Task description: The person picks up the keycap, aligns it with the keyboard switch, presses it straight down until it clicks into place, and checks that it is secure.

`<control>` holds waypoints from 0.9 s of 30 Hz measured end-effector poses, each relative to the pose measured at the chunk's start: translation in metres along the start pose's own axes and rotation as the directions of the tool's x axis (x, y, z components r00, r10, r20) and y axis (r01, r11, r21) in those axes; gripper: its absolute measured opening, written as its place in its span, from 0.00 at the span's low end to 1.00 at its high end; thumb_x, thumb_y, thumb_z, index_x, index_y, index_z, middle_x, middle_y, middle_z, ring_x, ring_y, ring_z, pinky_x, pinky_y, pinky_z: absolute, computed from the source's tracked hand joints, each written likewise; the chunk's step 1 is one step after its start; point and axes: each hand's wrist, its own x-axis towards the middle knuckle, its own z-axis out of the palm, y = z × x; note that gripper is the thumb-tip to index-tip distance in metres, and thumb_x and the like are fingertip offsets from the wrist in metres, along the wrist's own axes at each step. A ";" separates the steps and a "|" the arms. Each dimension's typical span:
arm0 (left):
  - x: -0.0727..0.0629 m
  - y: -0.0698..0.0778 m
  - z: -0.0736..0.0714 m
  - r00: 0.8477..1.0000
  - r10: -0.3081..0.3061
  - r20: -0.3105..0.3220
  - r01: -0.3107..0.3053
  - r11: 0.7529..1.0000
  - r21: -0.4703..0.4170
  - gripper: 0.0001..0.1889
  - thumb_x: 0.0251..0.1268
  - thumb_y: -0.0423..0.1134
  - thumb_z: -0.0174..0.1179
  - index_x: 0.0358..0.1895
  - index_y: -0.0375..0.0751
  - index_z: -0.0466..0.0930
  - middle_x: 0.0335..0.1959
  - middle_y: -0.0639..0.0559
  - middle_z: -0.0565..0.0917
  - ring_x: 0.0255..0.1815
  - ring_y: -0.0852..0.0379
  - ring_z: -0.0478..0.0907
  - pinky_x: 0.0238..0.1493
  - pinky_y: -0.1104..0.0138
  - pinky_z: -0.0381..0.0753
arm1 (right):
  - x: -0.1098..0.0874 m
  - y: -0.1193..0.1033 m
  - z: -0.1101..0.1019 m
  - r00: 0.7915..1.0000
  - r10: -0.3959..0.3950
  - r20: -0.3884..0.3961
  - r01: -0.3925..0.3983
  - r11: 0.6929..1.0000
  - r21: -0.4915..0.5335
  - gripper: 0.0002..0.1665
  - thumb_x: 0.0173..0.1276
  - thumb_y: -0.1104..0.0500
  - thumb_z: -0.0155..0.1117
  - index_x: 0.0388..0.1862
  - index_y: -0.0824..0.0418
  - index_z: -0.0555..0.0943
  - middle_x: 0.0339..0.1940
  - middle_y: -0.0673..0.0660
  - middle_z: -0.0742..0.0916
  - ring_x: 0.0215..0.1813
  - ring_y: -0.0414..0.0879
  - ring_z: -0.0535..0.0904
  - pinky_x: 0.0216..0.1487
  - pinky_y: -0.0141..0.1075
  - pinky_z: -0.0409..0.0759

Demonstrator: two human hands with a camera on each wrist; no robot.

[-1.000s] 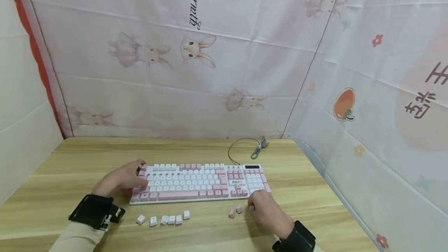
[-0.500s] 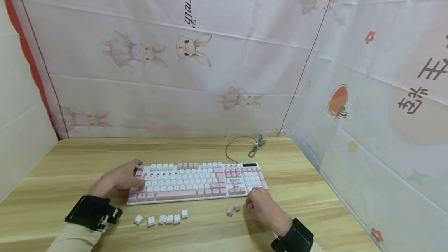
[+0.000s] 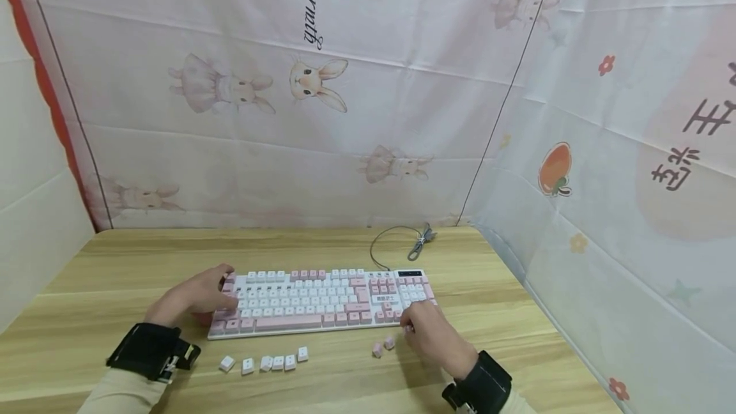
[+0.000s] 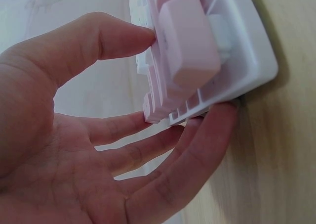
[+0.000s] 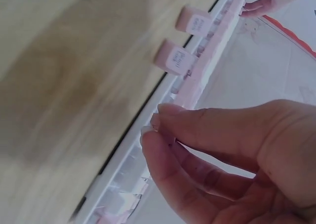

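A pink and white keyboard (image 3: 287, 322) lies on the wooden table. My left hand (image 3: 195, 294) grips its left end; in the left wrist view the thumb rests on the pink keys (image 4: 190, 41) and the other fingers reach around the edge. By the keyboard's front right edge, my right hand (image 3: 434, 336) pinches a small pink keycap (image 5: 156, 121) between thumb and forefinger, mostly hidden by the fingertips. Two loose pink keycaps (image 3: 377, 350) lie just left of that hand. Several white keycaps (image 3: 278, 363) form a rough row in front of the keyboard.
The keyboard's grey cable (image 3: 422, 245) lies bundled behind it on the table (image 3: 322, 388). Printed cloth (image 3: 276, 165) hangs along the back and right sides of the table.
My right hand has moved slightly up and left, closer to the keyboard's front edge, with the pink keycap. The left hand keeps its grip. The head view has shifted a little.
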 end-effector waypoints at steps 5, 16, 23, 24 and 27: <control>0.000 -0.001 0.001 1.000 -0.015 0.000 0.015 1.000 -0.009 0.46 0.63 0.42 0.68 0.77 0.24 0.53 0.70 0.17 0.64 0.49 0.42 0.77 0.36 0.60 0.80 | 0.009 -0.002 -0.006 1.000 0.002 -0.015 -0.002 1.000 -0.009 0.07 0.56 0.76 0.71 0.33 0.68 0.88 0.28 0.59 0.89 0.29 0.40 0.79 0.31 0.29 0.78; -0.004 0.006 0.001 0.999 -0.046 0.006 0.046 0.998 -0.033 0.45 0.63 0.40 0.67 0.77 0.24 0.52 0.68 0.18 0.66 0.41 0.47 0.77 0.32 0.61 0.80 | 0.024 0.002 -0.019 0.997 -0.042 -0.064 0.039 0.998 -0.047 0.06 0.56 0.75 0.73 0.33 0.69 0.89 0.30 0.59 0.90 0.31 0.44 0.83 0.33 0.31 0.80; -0.004 0.008 0.000 0.999 -0.047 -0.004 0.047 0.999 -0.007 0.45 0.62 0.41 0.67 0.76 0.24 0.53 0.68 0.18 0.66 0.43 0.46 0.76 0.33 0.61 0.77 | 0.033 0.004 -0.023 0.997 -0.044 -0.065 0.040 0.998 -0.047 0.05 0.59 0.74 0.72 0.34 0.70 0.89 0.30 0.61 0.90 0.31 0.44 0.83 0.33 0.30 0.80; -0.004 0.008 0.000 0.999 -0.048 -0.003 0.048 0.999 -0.008 0.45 0.63 0.41 0.67 0.77 0.24 0.53 0.68 0.18 0.66 0.43 0.46 0.76 0.33 0.61 0.77 | 0.035 0.004 -0.024 0.996 -0.050 -0.068 0.047 0.998 -0.049 0.05 0.59 0.74 0.71 0.34 0.70 0.89 0.29 0.60 0.90 0.31 0.44 0.83 0.33 0.30 0.79; -0.005 0.007 0.000 0.999 -0.051 -0.004 0.051 0.999 -0.007 0.45 0.62 0.41 0.67 0.76 0.24 0.53 0.68 0.18 0.66 0.44 0.45 0.76 0.33 0.61 0.77 | 0.040 0.006 -0.025 0.995 -0.067 -0.075 0.063 0.996 -0.056 0.05 0.59 0.74 0.71 0.34 0.70 0.89 0.28 0.60 0.90 0.30 0.44 0.83 0.32 0.29 0.79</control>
